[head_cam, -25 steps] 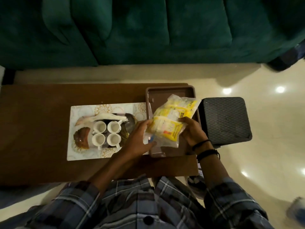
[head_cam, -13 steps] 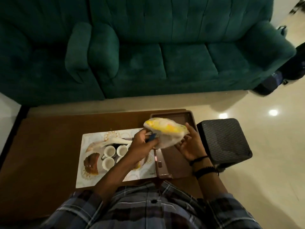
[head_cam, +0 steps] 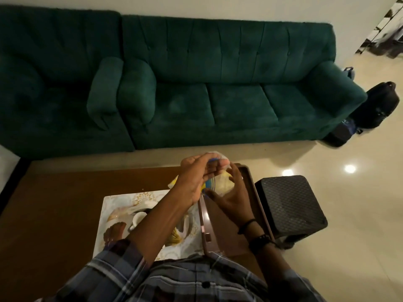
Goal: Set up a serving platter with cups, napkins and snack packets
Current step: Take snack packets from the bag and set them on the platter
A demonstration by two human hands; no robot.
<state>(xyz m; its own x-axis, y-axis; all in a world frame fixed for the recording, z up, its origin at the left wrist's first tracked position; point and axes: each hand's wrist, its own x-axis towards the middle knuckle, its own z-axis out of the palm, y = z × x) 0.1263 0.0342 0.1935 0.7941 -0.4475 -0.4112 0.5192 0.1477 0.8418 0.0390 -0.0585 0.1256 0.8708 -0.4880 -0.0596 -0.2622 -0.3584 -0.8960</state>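
Packets in both hands, above the tray

Snack packets (head_cam: 221, 185) hang in the air over the far end of the brown tray (head_cam: 204, 225), at about two o'clock from the floral serving platter (head_cam: 122, 201) on the worktop (head_cam: 65, 203). The left hand (head_cam: 193, 182) pinches their upper edge with curled fingers. The right hand (head_cam: 234, 197) cups them from the three o'clock side, fingers spread. A white cup (head_cam: 138, 218) stands on the platter.

The packets look light, soft and crinkly, likely slippery film. A pinch at a sealed edge should hold better than a squeeze on the middle, which could crush the contents.
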